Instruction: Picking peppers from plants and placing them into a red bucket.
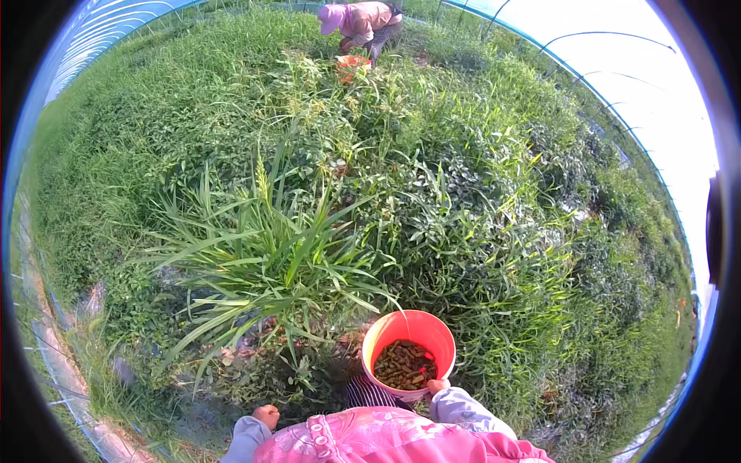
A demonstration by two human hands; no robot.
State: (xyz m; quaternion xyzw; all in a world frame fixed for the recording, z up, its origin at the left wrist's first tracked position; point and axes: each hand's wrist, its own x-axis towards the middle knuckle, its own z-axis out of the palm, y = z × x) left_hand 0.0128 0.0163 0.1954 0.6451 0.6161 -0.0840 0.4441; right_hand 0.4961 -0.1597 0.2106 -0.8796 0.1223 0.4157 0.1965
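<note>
My right hand (438, 386) grips the edge of a red plastic bucket (443, 333) just in front of my body. Dark green and brown pepper-like pods (402, 364), with a few bright red bits, lie in the bottom of it. My left hand (267, 415) hangs low beside my pink patterned clothing, its fingers curled, with nothing visible in it. Leafy green plants (301, 370) grow close in front of that hand. A large clump of long-bladed grass (283, 249) stands ahead, one blade reaching over the bucket's rim.
Another person (370, 23) in a pink hat bends over a second red bucket (353, 65) at the top. Dense weeds and leafy plants (451, 220) fill the ground between us. Arched greenhouse hoops (608, 36) rise at the right, and a pale strip (72, 376) runs along the left edge.
</note>
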